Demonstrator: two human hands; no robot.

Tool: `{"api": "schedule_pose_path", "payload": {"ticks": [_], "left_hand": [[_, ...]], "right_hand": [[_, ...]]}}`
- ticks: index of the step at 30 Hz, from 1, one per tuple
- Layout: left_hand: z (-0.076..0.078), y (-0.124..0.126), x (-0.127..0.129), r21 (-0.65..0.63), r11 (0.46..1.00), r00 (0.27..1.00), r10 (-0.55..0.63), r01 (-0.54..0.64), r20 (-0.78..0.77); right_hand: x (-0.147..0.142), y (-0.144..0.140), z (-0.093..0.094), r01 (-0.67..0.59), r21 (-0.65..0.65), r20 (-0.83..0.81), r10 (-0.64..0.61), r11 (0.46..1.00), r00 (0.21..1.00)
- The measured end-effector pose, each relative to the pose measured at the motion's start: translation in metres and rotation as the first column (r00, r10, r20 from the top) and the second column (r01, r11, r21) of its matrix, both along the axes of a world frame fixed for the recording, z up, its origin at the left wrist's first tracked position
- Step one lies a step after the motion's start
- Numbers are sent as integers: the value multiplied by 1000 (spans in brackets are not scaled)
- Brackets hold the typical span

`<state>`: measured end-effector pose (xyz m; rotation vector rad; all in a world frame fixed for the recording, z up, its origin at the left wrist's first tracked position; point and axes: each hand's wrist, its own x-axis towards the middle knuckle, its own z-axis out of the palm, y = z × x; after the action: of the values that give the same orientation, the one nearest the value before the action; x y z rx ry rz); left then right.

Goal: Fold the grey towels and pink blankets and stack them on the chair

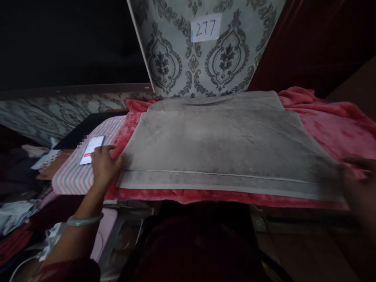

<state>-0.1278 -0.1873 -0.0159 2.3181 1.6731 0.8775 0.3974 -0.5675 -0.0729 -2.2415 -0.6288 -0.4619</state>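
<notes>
A grey towel (217, 149) lies spread flat over a pink fleece blanket (331, 121) on the surface in front of me. My left hand (104, 164) rests at the towel's near left corner, fingers apart, thumb touching the towel edge. A pale bangle sits on that wrist. My right hand (357, 184) is blurred at the towel's near right corner, and I cannot tell whether it grips the cloth.
A lit phone (91, 149) lies on a pink-and-grey striped cloth (70, 176) just left of my left hand. A patterned wall panel bears a paper label reading 277 (205, 27). Heaped clothes (17, 219) sit low on the left.
</notes>
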Motion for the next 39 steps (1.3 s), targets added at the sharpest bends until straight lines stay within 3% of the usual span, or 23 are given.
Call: {"api": "schedule_pose_path", "payload": {"ticks": [1, 2, 4, 5, 6, 8, 11, 15, 18, 22, 26, 28, 30, 32, 33, 35, 37, 39], "left_hand": [[-5, -5, 9, 142, 980, 990, -128, 136, -67], [-11, -11, 19, 199, 929, 948, -289, 311, -133], [-22, -28, 46, 138, 767, 774, -592, 627, -223], [-27, -36, 60, 89, 693, 690, -681, 715, -244], [-32, -43, 74, 57, 643, 634, -729, 763, -257], [-39, -51, 95, 22, 594, 576, -769, 804, -276], [-46, -52, 110, -12, 548, 519, -799, 836, -305], [-51, -49, 111, 38, 512, 486, -787, 858, -381], [-55, -51, 110, 95, 485, 479, -779, 869, -405], [-60, -54, 108, 101, 493, 487, -769, 864, -414], [-50, -52, 101, 47, 464, 456, -839, 884, -295], [-44, -48, 99, 36, 479, 476, -858, 877, -191], [-39, -43, 104, 66, 561, 565, -815, 825, -127], [-37, -38, 117, 118, 598, 609, -787, 792, -101], [-36, -38, 127, 135, 584, 597, -795, 801, -106], [-34, -41, 150, 151, 499, 518, -843, 853, -141], [-30, -49, 177, 122, 404, 421, -887, 906, -191], [-27, -60, 205, 90, 328, 340, -914, 940, -221]], "right_hand": [[-21, 14, 2, -134, 6, 82, 133, 991, 988], [-44, 31, 3, -335, 18, 130, 330, 942, 935], [-91, 68, 4, -666, -9, 113, 662, 746, 741], [-112, 85, 3, -749, -30, 83, 748, 662, 658], [-129, 102, 0, -796, -36, 81, 795, 605, 601], [-152, 127, -6, -858, -68, 61, 860, 509, 506], [-161, 146, -18, -877, -137, 48, 887, 461, 459], [-159, 147, -28, -859, -214, 74, 884, 466, 461], [-161, 144, -31, -836, -228, 119, 866, 500, 485], [-165, 145, -34, -839, -212, 138, 865, 501, 482], [-159, 140, -32, -871, -116, 108, 878, 477, 466], [-143, 128, -28, -840, -52, 105, 839, 541, 534], [-116, 109, -22, -746, -3, 116, 741, 666, 661], [-82, 84, -17, -606, 40, 127, 597, 795, 792], [-66, 70, -15, -532, 56, 129, 522, 845, 843], [-39, 45, -12, -437, 60, 125, 428, 897, 895], [-21, 28, -13, -457, 10, 108, 453, 890, 885], [-11, 19, -17, -541, -64, 84, 545, 839, 834]]}}
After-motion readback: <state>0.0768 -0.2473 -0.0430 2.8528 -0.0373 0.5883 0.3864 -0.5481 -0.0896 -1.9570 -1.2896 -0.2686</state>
